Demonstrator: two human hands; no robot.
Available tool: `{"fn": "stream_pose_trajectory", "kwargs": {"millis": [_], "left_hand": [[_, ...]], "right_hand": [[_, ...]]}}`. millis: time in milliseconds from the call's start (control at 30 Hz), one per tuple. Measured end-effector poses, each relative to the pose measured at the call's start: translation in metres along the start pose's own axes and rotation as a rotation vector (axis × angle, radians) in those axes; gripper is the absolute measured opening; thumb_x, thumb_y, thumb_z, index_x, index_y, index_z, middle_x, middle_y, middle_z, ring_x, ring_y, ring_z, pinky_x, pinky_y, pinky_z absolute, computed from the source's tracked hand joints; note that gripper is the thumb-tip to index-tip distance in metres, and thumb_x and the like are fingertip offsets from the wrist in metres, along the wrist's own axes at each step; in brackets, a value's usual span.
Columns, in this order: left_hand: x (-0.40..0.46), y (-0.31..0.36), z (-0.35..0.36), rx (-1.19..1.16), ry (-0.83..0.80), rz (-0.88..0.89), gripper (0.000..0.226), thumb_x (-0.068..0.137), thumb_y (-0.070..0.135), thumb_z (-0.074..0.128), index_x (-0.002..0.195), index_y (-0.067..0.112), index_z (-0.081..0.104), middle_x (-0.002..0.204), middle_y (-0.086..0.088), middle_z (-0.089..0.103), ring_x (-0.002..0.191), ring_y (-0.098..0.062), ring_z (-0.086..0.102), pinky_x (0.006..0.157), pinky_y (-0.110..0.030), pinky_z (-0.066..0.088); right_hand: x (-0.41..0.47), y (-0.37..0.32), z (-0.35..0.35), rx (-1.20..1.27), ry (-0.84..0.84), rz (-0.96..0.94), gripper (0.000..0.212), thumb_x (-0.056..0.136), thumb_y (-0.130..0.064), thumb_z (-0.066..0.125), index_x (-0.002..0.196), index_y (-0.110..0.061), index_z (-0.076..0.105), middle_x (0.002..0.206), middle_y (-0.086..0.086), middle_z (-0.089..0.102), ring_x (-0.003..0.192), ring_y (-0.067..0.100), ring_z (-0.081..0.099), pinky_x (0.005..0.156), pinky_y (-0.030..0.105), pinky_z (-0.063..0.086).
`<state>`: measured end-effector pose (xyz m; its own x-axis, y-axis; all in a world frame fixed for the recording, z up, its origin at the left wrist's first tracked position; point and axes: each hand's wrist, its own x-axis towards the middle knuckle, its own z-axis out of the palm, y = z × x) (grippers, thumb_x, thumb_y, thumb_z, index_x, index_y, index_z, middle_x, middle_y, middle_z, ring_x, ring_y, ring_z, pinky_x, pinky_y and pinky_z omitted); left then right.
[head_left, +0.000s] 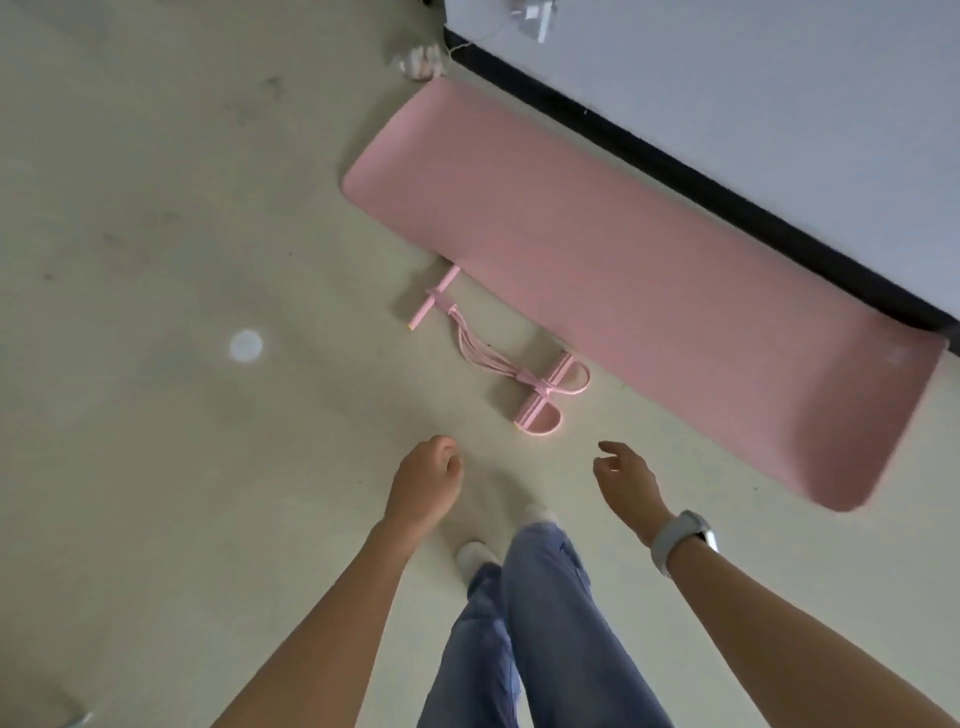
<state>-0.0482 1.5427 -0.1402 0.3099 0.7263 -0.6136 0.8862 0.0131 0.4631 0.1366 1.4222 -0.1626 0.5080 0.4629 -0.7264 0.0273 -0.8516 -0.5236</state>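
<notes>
A: Jeans (524, 623) nearest; my left hand (423, 480) and right hand (626, 480) hang empty, fingers loosely curled.
B: The pedal puller (491, 359)?
A: Ahead on the floor (208, 208), beside the mat (623, 270). I'd crouch, grab both ends.

No legible txt anywhere.

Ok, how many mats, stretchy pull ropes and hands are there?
Pink mat: 1
Pink pull rope: 1
Hands: 2, the left hand and the right hand, both holding nothing
Total: 4
</notes>
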Motion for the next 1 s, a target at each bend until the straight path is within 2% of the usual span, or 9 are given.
{"fn": "stream_pose_trajectory", "kwargs": {"millis": [100, 167, 333, 433, 500, 700, 800, 933, 1000], "left_hand": [[0.063, 0.005, -0.018, 0.037, -0.062, 0.035, 0.031, 0.091, 0.011, 0.045, 0.12, 0.007, 0.056, 0.123, -0.012, 0.061, 0.115, -0.026, 0.056, 0.096, -0.03, 0.041], [0.107, 0.008, -0.025, 0.076, -0.106, 0.05, 0.031, 0.091, 0.012, 0.044, 0.12, 0.008, 0.056, 0.124, -0.011, 0.061, 0.115, -0.026, 0.056, 0.096, -0.03, 0.041], [0.226, 0.009, -0.03, 0.174, -0.192, 0.116, 0.032, 0.092, 0.012, 0.044, 0.122, 0.008, 0.054, 0.127, -0.011, 0.058, 0.116, -0.025, 0.055, 0.098, -0.031, 0.04], [0.295, -0.004, -0.024, 0.288, -0.257, 0.181, 0.033, 0.092, 0.012, 0.043, 0.125, 0.009, 0.051, 0.128, -0.011, 0.056, 0.116, -0.025, 0.054, 0.097, -0.032, 0.04], [0.34, -0.018, -0.018, 0.364, -0.271, 0.24, 0.034, 0.092, 0.012, 0.044, 0.125, 0.009, 0.05, 0.127, -0.013, 0.055, 0.116, -0.026, 0.054, 0.096, -0.034, 0.04], [0.479, -0.081, 0.013, 0.624, -0.255, 0.375, 0.041, 0.091, 0.014, 0.046, 0.132, 0.011, 0.043, 0.134, -0.011, 0.047, 0.121, -0.029, 0.046, 0.098, -0.037, 0.039], [0.56, -0.114, 0.039, 0.824, -0.241, 0.434, 0.052, 0.091, 0.021, 0.047, 0.14, 0.016, 0.029, 0.146, -0.006, 0.033, 0.13, -0.03, 0.035, 0.098, -0.042, 0.04], [0.669, -0.143, 0.082, 1.001, -0.217, 0.632, 0.081, 0.084, 0.031, 0.06, 0.148, 0.023, 0.011, 0.157, -0.004, 0.01, 0.145, -0.028, 0.009, 0.109, -0.05, 0.028], [0.716, -0.154, 0.106, 1.093, -0.202, 0.747, 0.09, 0.076, 0.036, 0.07, 0.147, 0.025, 0.015, 0.158, -0.006, 0.012, 0.145, -0.033, 0.009, 0.11, -0.058, 0.02]], "right_hand": [[0.031, -0.014, 0.023, 0.127, 0.08, 0.073, 0.039, 0.093, -0.011, 0.042, 0.131, -0.006, 0.044, 0.101, 0.009, 0.055, 0.079, 0.023, 0.051, 0.057, 0.024, 0.037], [0.055, -0.023, 0.037, 0.186, 0.129, 0.128, 0.039, 0.093, -0.011, 0.042, 0.131, -0.006, 0.044, 0.099, 0.008, 0.054, 0.08, 0.023, 0.05, 0.059, 0.025, 0.037], [0.141, -0.044, 0.077, 0.258, 0.201, 0.235, 0.04, 0.093, -0.011, 0.043, 0.132, -0.006, 0.043, 0.119, 0.016, 0.057, 0.092, 0.021, 0.048, 0.078, 0.028, 0.038], [0.196, -0.051, 0.108, 0.257, 0.217, 0.311, 0.041, 0.092, -0.01, 0.043, 0.132, -0.006, 0.042, 0.123, 0.017, 0.054, 0.104, 0.028, 0.051, 0.088, 0.034, 0.042], [0.234, -0.051, 0.13, 0.212, 0.215, 0.309, 0.042, 0.09, -0.007, 0.045, 0.132, -0.006, 0.043, 0.126, 0.018, 0.052, 0.112, 0.032, 0.051, 0.095, 0.034, 0.039], [0.349, -0.03, 0.197, -0.157, 0.154, 0.228, 0.044, 0.089, -0.01, 0.047, 0.132, -0.008, 0.039, 0.135, 0.015, 0.044, 0.123, 0.034, 0.041, 0.099, 0.039, 0.037], [0.414, -0.005, 0.233, -0.38, 0.155, 0.194, 0.051, 0.088, -0.017, 0.049, 0.136, -0.013, 0.033, 0.141, 0.009, 0.038, 0.128, 0.031, 0.037, 0.103, 0.04, 0.035], [0.509, 0.031, 0.284, -0.695, 0.102, 0.115, 0.071, 0.088, -0.022, 0.05, 0.146, -0.012, 0.011, 0.151, 0.009, 0.023, 0.14, 0.028, 0.022, 0.114, 0.045, 0.02], [0.55, 0.053, 0.304, -0.833, 0.157, 0.113, 0.076, 0.081, -0.013, 0.056, 0.146, -0.012, 0.016, 0.151, 0.013, 0.026, 0.14, 0.031, 0.025, 0.112, 0.053, 0.021]]}}
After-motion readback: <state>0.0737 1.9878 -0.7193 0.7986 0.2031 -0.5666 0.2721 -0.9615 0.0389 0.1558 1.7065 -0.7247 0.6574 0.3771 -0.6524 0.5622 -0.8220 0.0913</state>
